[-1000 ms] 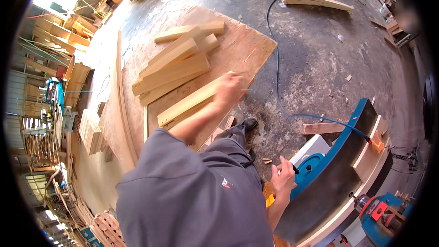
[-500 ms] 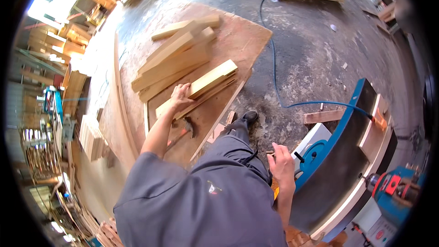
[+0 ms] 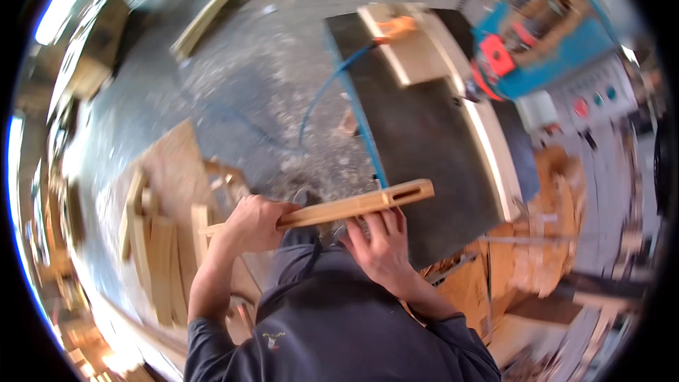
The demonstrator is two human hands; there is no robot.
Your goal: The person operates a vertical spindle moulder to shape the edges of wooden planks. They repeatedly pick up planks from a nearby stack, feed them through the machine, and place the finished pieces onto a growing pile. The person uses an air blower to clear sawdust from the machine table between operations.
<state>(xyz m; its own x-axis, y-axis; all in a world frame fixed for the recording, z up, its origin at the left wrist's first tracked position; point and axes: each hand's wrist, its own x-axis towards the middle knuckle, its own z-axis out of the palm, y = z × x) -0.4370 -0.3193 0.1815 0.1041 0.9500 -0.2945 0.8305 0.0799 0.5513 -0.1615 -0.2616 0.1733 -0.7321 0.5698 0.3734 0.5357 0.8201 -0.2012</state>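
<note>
A long, narrow wooden piece (image 3: 339,209) lies across the front of my body, its right end raised over the near edge of the black machine table (image 3: 431,148). A slot is cut into that right end. My left hand (image 3: 258,223) is closed around the piece left of its middle. Toward the slotted end, my right hand (image 3: 380,246) holds it from the near side, with the fingertips against its lower edge. The left tip of the piece sticks out past my left hand.
Several wooden pieces (image 3: 159,255) lie on a board at left. A wooden fence (image 3: 481,141) and block (image 3: 410,56) sit on the machine table, with an orange air gun (image 3: 396,27) and blue hose (image 3: 325,88). Beyond stands a blue machine head (image 3: 566,42). A plank (image 3: 212,13) lies on the floor.
I have turned right from the stacked wood to the machine. My left hand has lifted a wooden piece off the stack, and my right hand, free before, now holds it too.
</note>
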